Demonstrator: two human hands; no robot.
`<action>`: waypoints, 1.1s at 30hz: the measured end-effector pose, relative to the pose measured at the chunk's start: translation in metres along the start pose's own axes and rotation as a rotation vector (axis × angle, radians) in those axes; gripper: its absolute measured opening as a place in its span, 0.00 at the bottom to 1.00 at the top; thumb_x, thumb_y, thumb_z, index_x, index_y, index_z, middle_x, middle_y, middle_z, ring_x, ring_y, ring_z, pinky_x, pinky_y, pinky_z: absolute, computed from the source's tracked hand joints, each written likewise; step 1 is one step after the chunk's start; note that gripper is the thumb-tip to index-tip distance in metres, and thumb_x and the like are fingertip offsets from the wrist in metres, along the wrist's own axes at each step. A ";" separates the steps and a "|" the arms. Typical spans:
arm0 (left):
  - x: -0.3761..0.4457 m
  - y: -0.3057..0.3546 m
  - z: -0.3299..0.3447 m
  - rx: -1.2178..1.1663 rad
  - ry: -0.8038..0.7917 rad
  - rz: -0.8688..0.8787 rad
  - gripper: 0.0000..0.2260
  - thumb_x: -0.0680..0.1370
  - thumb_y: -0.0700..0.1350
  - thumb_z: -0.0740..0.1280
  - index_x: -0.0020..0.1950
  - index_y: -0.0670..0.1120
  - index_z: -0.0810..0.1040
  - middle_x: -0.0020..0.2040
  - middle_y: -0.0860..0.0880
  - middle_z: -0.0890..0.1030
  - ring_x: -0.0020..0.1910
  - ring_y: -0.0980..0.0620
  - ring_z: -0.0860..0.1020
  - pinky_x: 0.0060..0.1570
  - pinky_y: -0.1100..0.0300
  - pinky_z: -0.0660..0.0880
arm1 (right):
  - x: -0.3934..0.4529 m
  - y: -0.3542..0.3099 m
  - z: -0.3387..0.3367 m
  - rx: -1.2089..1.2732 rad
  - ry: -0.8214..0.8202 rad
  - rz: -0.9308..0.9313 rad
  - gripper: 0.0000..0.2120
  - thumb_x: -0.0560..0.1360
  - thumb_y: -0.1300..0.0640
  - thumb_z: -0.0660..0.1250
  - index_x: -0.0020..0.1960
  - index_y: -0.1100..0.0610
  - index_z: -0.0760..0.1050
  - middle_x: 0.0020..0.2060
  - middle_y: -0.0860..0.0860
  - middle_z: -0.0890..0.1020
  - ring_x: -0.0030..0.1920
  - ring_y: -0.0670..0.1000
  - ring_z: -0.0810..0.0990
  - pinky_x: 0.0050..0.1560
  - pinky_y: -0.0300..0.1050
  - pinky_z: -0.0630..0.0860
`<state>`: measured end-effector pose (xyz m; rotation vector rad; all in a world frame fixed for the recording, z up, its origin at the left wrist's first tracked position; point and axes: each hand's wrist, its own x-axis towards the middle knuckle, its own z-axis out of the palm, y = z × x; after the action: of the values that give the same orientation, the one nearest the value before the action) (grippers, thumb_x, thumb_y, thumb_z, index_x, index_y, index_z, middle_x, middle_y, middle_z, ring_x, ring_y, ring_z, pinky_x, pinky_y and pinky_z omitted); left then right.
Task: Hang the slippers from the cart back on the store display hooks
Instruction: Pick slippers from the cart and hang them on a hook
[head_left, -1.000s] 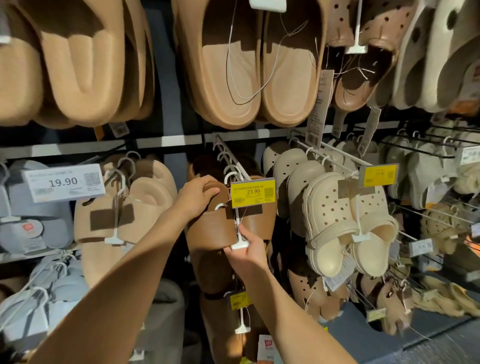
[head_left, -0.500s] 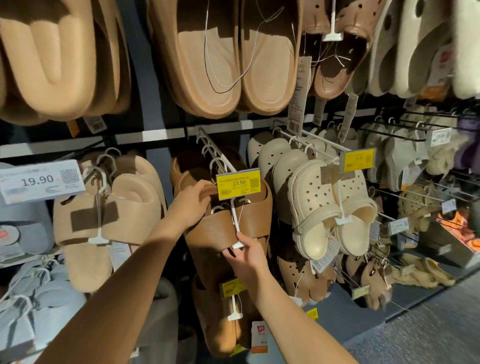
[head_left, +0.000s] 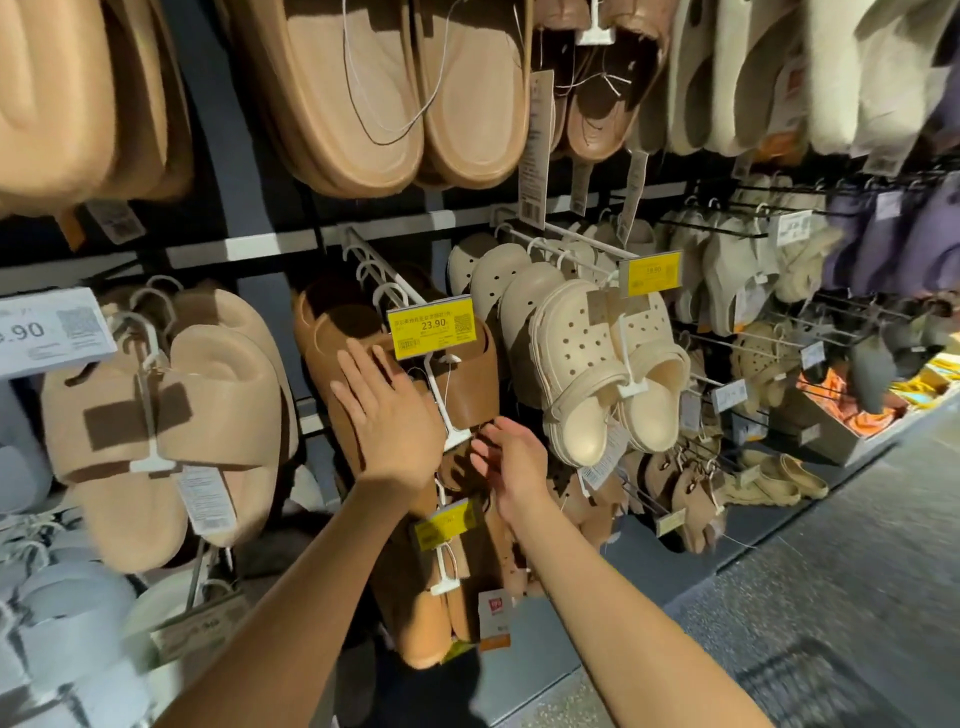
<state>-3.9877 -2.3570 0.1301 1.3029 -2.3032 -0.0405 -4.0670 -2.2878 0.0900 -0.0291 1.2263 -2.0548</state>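
Observation:
A pair of brown slide slippers (head_left: 467, 387) hangs on a white display hook (head_left: 387, 278) behind a yellow 23.90 price tag (head_left: 431, 327), joined by a white plastic hanger (head_left: 441, 400). My left hand (head_left: 387, 415) lies flat with straight fingers against the left brown slipper. Just below the hanger's lower end, my right hand (head_left: 511, 457) is loose and holds nothing. More brown slippers (head_left: 431, 613) hang on the hook below.
Tan slides (head_left: 208, 415) hang to the left beside a white price tag (head_left: 47, 332). Cream clogs (head_left: 602, 374) hang to the right under a yellow tag (head_left: 652, 273). Large beige slippers (head_left: 395, 93) fill the row above. Grey floor (head_left: 831, 597) lies at the lower right.
My right hand has let go of the white hanger and drawn back slightly. My left hand has opened flat on the slipper. The brown pair now hangs from the hook by itself.

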 end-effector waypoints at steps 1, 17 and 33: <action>-0.003 0.008 0.002 0.020 -0.033 0.024 0.28 0.81 0.48 0.55 0.75 0.35 0.51 0.76 0.33 0.47 0.75 0.36 0.43 0.73 0.43 0.42 | -0.001 -0.010 -0.001 -0.043 0.015 -0.055 0.10 0.76 0.68 0.59 0.57 0.61 0.71 0.37 0.54 0.76 0.34 0.48 0.75 0.40 0.43 0.77; -0.082 0.217 -0.053 -0.338 -0.181 0.712 0.14 0.80 0.50 0.57 0.59 0.47 0.77 0.51 0.44 0.81 0.51 0.42 0.78 0.40 0.56 0.69 | -0.134 -0.222 -0.176 -1.608 0.723 -0.984 0.19 0.74 0.51 0.67 0.59 0.61 0.69 0.56 0.58 0.72 0.57 0.60 0.71 0.52 0.53 0.72; -0.238 0.482 0.008 -0.807 -0.472 1.360 0.11 0.79 0.48 0.60 0.57 0.50 0.79 0.50 0.47 0.83 0.52 0.43 0.79 0.46 0.52 0.73 | -0.234 -0.255 -0.416 -1.496 1.695 -0.741 0.13 0.71 0.56 0.67 0.52 0.62 0.75 0.49 0.59 0.78 0.47 0.61 0.76 0.44 0.44 0.65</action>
<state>-4.2748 -1.9037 0.1528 -0.7897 -2.5796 -0.7529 -4.1943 -1.7637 0.1374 0.7617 3.8851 -0.5817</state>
